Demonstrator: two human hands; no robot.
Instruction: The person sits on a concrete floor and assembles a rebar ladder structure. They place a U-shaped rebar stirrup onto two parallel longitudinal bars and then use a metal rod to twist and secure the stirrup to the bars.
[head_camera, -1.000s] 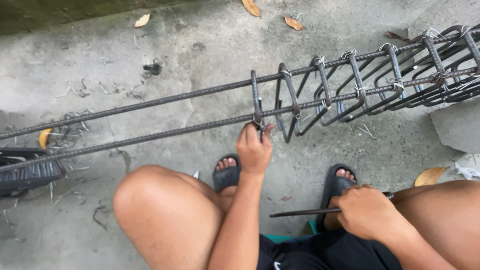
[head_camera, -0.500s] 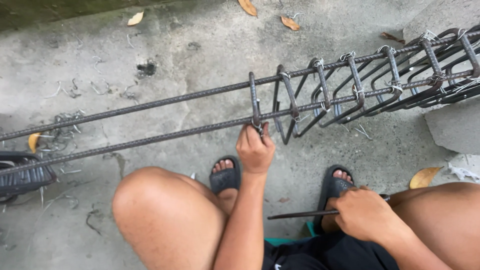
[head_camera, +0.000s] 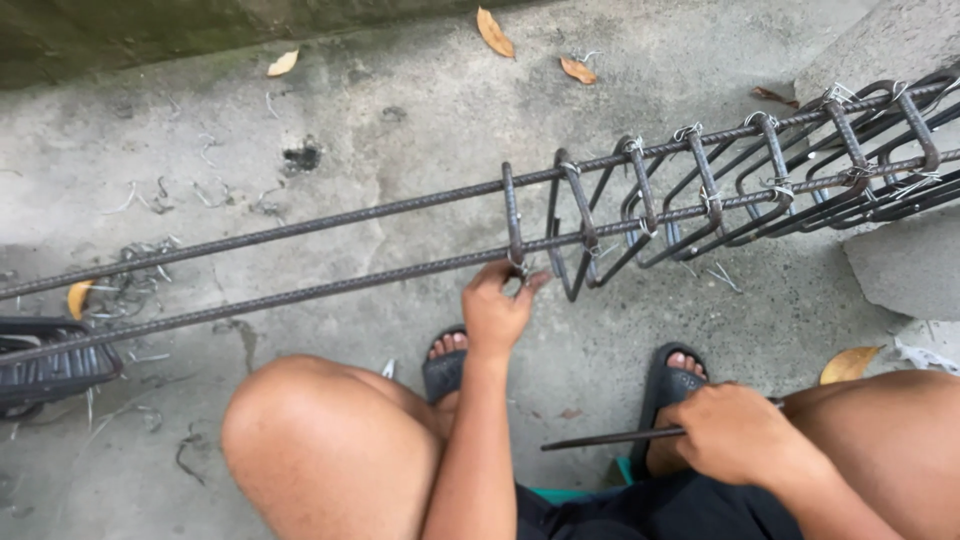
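A cage of long steel bars (head_camera: 330, 290) with square stirrups runs from left to upper right above the concrete floor. My left hand (head_camera: 500, 305) pinches thin tie wire where the leftmost stirrup (head_camera: 512, 215) crosses the near bar. My right hand (head_camera: 735, 435) rests low by my right knee, closed around the handle of a thin metal hook tool (head_camera: 610, 438) that points left. Several stirrups (head_camera: 700, 190) further right are tied with wire.
My knees and two feet in black sandals (head_camera: 445, 365) sit under the cage. Dry leaves (head_camera: 495, 32) and wire scraps (head_camera: 140, 275) litter the floor. A stack of dark stirrups (head_camera: 45, 365) lies at the left edge. A concrete slab (head_camera: 905, 265) is at the right.
The view has shifted slightly. My left hand stays at the same crossing, fingers working the wire. My right hand keeps still with the tool.
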